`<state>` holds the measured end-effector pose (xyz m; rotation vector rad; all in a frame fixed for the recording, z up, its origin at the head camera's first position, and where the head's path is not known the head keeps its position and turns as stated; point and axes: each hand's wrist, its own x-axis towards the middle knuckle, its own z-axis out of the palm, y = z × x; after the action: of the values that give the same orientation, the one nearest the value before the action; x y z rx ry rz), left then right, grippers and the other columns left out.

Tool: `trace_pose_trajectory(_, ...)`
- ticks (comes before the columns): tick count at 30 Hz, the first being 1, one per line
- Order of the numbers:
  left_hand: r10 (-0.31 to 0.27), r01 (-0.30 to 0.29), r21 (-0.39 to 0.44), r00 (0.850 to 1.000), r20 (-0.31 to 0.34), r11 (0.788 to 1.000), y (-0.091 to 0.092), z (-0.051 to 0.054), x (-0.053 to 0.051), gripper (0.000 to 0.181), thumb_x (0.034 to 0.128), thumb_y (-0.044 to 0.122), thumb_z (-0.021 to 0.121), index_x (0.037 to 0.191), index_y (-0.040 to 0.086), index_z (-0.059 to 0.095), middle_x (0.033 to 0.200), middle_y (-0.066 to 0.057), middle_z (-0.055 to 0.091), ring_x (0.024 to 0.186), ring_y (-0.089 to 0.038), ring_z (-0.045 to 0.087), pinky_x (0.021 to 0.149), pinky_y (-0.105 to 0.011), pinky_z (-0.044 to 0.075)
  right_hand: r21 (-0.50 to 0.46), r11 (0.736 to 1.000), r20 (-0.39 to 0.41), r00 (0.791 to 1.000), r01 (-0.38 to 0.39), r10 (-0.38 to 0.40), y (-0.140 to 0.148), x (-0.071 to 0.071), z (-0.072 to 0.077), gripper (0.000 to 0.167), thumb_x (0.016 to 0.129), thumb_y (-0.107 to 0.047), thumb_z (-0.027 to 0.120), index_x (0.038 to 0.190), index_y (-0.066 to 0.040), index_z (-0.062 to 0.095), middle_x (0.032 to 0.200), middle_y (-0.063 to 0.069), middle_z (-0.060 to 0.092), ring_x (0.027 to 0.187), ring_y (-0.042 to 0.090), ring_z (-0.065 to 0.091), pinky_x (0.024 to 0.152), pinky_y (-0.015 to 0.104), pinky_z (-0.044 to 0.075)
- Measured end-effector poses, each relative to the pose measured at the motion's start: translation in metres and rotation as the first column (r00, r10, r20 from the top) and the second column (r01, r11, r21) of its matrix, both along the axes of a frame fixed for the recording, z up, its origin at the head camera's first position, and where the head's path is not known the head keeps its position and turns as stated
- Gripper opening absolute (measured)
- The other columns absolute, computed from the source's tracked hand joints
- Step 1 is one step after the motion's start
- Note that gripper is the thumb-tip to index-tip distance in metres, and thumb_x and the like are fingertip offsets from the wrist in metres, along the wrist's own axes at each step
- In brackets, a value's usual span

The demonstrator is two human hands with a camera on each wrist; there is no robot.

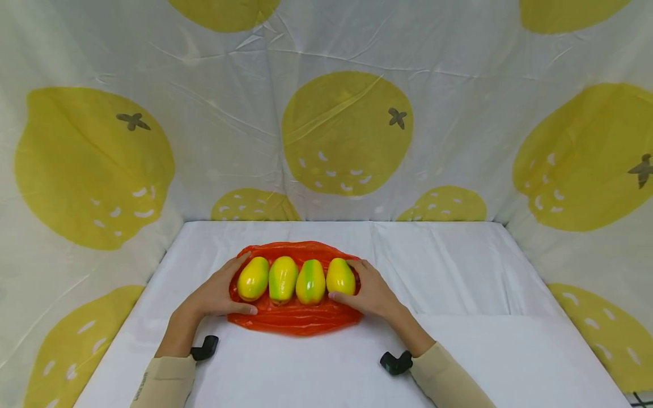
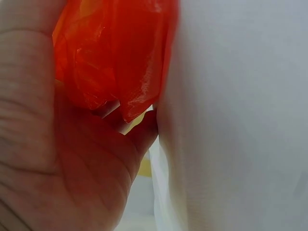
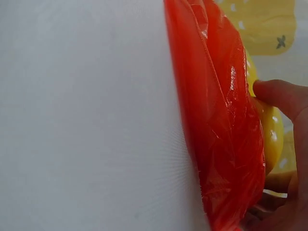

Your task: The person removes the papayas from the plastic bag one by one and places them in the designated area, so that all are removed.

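Several glossy yellow papayas with green streaks, among them the leftmost papaya and the rightmost papaya, lie in a row on a red plastic bag. Round the bag's left end curls my left hand, thumb in front and fingers behind. The left wrist view shows the crumpled bag inside the cupped palm. My right hand holds the rightmost papaya, its thumb on the near side and its fingers behind. In the right wrist view the thumb touches the yellow fruit; some fingertips are hidden.
A white cloth covers the table beneath the bag. Pale curtains with a yellow lemon print stand behind and at both sides. Each wrist carries a small black mount, one being the left mount.
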<state>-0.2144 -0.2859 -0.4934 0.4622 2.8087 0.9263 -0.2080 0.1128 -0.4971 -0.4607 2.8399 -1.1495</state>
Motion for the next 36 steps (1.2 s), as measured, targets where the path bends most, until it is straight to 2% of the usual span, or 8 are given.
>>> trace_pose_trajectory(12, 0.005, -0.005, -0.004, 1.000, -0.005, 1.000, -0.001, 0.001, 0.002, 0.134, 0.0613, 0.063, 0.091, 0.166, 0.022, 0.017, 0.164, -0.012, 0.032, 0.145, -0.038, 0.039, 0.108, -0.068, 0.045, -0.057, 0.998, 0.020, 1.000, 0.018, -0.016, -0.002, 0.002, 0.005, 0.082, 0.081, -0.054, 0.078, 0.149, -0.017, 0.052, 0.146, 0.005, 0.055, 0.123, 0.024, 0.056, 0.098, 0.049, 0.058)
trace_pose_trajectory(23, 0.002, -0.002, -0.002, 1.000, -0.007, 1.000, -0.001, 0.002, 0.002, 0.134, 0.0615, 0.062, 0.091, 0.166, 0.023, 0.017, 0.164, -0.011, 0.031, 0.146, -0.038, 0.038, 0.106, -0.066, 0.049, -0.130, 0.991, -0.019, 1.000, 0.020, -0.023, 0.002, 0.000, 0.004, 0.078, 0.081, -0.046, 0.082, 0.148, -0.018, 0.054, 0.128, 0.000, 0.062, 0.105, 0.016, 0.058, 0.086, 0.029, 0.056)
trace_pose_trajectory(36, -0.009, 0.009, -0.006, 1.000, -0.012, 1.000, 0.001, 0.002, -0.001, 0.136, 0.0609, 0.064, 0.091, 0.166, 0.021, 0.017, 0.165, -0.012, 0.030, 0.146, -0.038, 0.038, 0.109, -0.067, 0.045, -0.188, 0.982, -0.007, 0.999, 0.035, -0.037, 0.008, 0.005, 0.019, 0.074, 0.082, -0.044, 0.083, 0.146, -0.021, 0.054, 0.131, -0.002, 0.061, 0.109, 0.018, 0.059, 0.089, 0.035, 0.059)
